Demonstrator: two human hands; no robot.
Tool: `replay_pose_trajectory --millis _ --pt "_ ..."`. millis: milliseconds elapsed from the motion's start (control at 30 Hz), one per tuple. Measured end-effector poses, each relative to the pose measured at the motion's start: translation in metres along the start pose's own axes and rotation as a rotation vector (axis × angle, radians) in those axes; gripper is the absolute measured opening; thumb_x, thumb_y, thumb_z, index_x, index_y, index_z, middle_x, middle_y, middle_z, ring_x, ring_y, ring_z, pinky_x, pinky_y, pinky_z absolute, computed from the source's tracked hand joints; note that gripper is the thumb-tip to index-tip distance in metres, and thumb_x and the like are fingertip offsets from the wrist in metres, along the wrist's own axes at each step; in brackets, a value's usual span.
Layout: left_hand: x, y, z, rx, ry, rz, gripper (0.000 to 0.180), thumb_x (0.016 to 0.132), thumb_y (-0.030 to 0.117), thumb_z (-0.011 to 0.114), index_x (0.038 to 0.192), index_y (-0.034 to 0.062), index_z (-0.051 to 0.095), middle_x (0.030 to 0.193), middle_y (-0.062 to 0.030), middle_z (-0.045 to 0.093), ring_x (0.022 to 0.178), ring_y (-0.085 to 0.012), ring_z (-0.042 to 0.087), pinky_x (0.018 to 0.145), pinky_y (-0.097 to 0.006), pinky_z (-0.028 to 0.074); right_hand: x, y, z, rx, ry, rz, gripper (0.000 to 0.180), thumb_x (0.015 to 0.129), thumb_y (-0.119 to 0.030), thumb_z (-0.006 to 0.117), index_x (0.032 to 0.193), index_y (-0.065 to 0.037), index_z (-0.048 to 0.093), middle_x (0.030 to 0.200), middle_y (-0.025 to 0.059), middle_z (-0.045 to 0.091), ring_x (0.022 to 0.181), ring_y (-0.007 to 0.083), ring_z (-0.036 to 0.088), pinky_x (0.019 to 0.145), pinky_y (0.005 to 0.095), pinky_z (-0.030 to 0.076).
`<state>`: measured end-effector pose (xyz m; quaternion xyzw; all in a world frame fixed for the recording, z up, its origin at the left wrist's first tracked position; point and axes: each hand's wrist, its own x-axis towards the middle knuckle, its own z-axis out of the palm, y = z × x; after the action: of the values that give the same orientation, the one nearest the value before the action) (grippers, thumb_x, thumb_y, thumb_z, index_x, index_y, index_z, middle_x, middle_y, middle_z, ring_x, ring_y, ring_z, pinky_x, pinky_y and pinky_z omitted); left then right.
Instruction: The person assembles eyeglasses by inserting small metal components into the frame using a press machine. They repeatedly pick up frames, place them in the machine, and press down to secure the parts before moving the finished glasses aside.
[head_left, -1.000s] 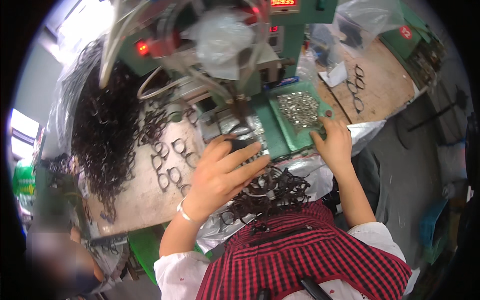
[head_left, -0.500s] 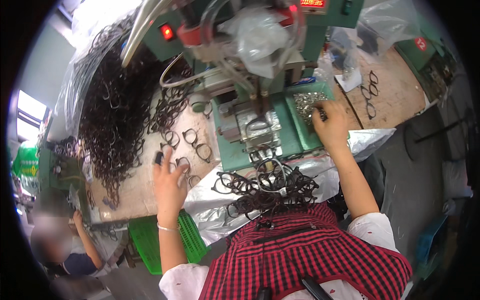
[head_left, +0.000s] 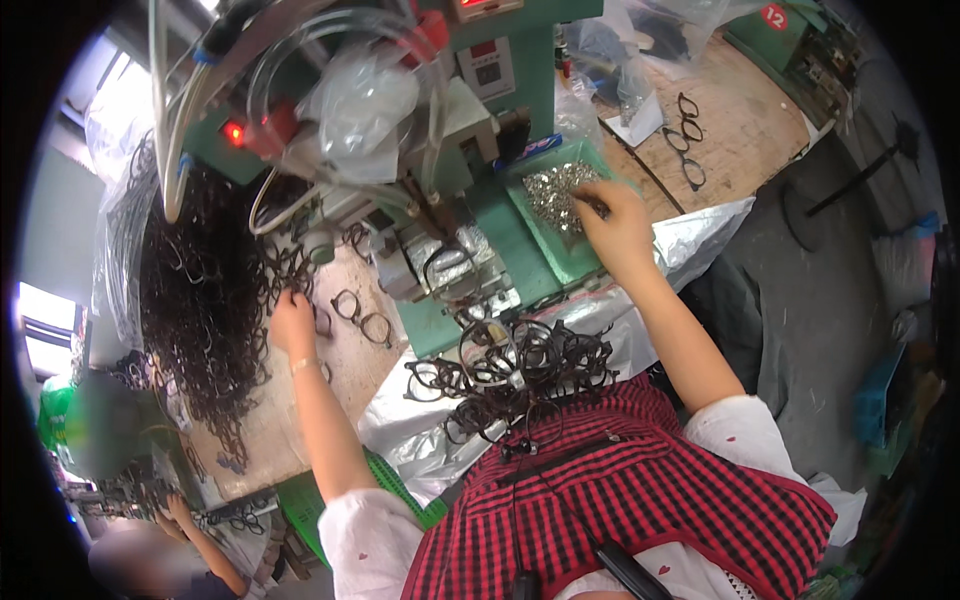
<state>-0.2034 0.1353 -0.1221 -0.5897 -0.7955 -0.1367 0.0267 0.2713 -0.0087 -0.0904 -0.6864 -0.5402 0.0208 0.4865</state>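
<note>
My left hand point(head_left: 292, 328) is at the right edge of a big heap of dark eyeglass frames point(head_left: 200, 270), fingers pinched on an eyeglass frame, mostly hidden by the hand. Over a green tray point(head_left: 592, 262) of small shiny metal parts point(head_left: 552, 195), my right hand point(head_left: 618, 232) has its fingers closed together. Something dark shows at those fingertips; what they hold is too small to tell. Between my hands stands a green bench machine with a metal fixture point(head_left: 455, 265), a dark curved piece lying on it. Several eyeglass frames point(head_left: 520, 370) are bunched in front of the machine, by my apron.
Clear hoses point(head_left: 165, 110) and a plastic bag point(head_left: 360, 110) hang on the machine. Loose eyeglass frames lie on the table point(head_left: 345, 385); another frame point(head_left: 685, 145) lies on the right-hand board. Below left is a green basket point(head_left: 310, 510); beyond it, another person's arm point(head_left: 205, 545).
My left hand has gone from spread fingers over the table to a pinch at the heap's edge. My right hand stays at the metal parts. The whole view has shifted.
</note>
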Motion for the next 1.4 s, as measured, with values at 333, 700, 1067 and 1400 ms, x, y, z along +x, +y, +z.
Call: replay_pose_trajectory --millis 333,700,1067,1400 --pt "-0.073 0.048 -0.064 -1.126 0.113 0.254 0.021 0.102 0.017 0.057 0.109 -0.0007 0.066 0.096 0.0015 0.063 0.08 -0.0053 0.05 0.073 -0.02 0.042 0.004 -0.071 -0.041 0.417 -0.277 -0.148 0.012 0.079 -0.006 0.071 0.091 -0.005 0.075 0.09 0.0094 0.071 0.091 0.0256 0.066 0.084 0.0349 0.05" --pt "-0.181 0.121 -0.127 -1.507 0.265 0.86 0.021 0.103 0.011 0.046 0.119 -0.0014 0.053 0.114 -0.0197 0.061 0.101 -0.0308 0.063 0.088 -0.046 0.056 0.003 -0.108 0.028 0.847 -0.24 0.119 0.042 0.078 -0.002 0.072 0.118 0.001 0.057 0.088 0.0038 0.066 0.085 0.01 0.063 0.08 0.0256 0.049" --pt "-0.227 0.139 -0.172 -1.227 -0.148 1.338 0.004 0.077 0.009 0.071 0.078 0.0112 0.074 0.094 -0.0058 0.075 0.076 -0.024 0.071 0.065 -0.034 0.054 -0.005 -0.144 0.012 0.953 -0.297 0.15 0.048 0.08 -0.002 0.069 0.126 0.0 0.054 0.098 0.0087 0.069 0.095 0.016 0.066 0.084 0.0295 0.051" --pt "-0.163 0.168 -0.126 -0.797 0.188 1.351 0.028 0.068 0.006 0.077 0.095 0.0113 0.075 0.103 -0.0075 0.072 0.087 -0.0304 0.066 0.087 -0.047 0.053 0.003 0.005 -0.009 0.186 -0.038 0.159 0.029 0.078 -0.007 0.066 0.107 -0.006 0.07 0.116 0.0159 0.067 0.115 0.0318 0.059 0.097 0.039 0.047"
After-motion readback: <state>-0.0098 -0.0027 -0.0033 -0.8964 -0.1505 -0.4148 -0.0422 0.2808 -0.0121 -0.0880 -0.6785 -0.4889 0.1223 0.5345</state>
